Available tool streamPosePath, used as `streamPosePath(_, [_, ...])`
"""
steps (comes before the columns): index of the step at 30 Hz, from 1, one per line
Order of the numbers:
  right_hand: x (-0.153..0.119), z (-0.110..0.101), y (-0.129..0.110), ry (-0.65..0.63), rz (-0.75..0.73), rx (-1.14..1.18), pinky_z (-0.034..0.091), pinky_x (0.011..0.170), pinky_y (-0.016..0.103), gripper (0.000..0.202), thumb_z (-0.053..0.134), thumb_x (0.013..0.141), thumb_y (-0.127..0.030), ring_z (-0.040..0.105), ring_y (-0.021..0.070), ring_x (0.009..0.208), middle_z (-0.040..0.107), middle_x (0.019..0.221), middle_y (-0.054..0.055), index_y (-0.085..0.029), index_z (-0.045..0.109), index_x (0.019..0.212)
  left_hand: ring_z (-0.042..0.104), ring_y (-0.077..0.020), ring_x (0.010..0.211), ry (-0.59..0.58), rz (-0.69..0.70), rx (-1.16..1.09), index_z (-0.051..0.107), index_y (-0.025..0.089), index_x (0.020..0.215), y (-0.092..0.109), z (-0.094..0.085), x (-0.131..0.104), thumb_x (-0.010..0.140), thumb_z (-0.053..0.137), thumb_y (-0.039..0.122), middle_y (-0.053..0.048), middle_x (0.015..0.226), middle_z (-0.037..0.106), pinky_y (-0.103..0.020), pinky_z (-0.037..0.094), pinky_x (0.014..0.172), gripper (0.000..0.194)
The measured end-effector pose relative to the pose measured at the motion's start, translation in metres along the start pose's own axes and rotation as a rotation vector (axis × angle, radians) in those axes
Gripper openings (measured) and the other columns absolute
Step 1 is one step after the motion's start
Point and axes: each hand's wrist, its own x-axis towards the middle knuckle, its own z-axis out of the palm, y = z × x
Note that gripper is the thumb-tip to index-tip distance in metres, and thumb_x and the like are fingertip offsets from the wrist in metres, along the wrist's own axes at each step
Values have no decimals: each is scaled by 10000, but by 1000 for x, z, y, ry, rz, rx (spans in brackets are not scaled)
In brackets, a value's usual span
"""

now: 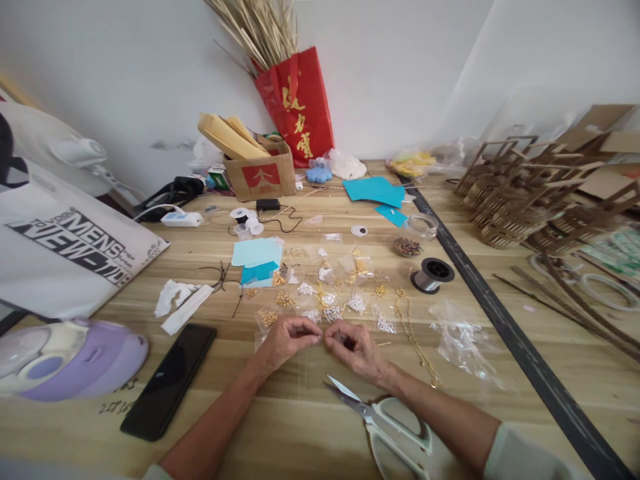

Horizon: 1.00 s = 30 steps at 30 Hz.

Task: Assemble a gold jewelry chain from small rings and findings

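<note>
Pinching with left hand (296,337) and right hand (356,347) (cannot tell what) near silver beads (332,314); probably light, hard, slippery, best nipped by sides.

Bare forearms (225,407); right sleeve (523,455) pale grey-green, edge mint-tinged; left sleeve (156,473) mostly cropped, apparently matching.

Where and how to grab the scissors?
Probably by the pale handle loops, from the wearer's side: the scissors lie flat, blades pointing away and slightly parted, loops toward the wearer. The right forearm appears close to one loop, so the other looks freer.
</note>
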Motion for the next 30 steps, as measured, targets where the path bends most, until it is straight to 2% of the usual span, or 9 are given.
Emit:
streamPosePath(20, [1,0,0,-13,-3,-68,317,479,199,168,539,855,-270,403,84,490,496,561,-35,-156,616,758,546,-107,574,11,-33,-25,662,127,653,-5,0,0,610,805,292,-2,604,637,-209,406,556,222])
streamPosePath(30, [0,1,0,-12,-7,-89,308,471,192,186,541,863,-285,394,78,488,495,555,-37,-151,618,761,592,-117,591,-49,-47,-16,671,122,683,-1,-2,0,681,747,281,-13,622,669,-216,457,594,176])
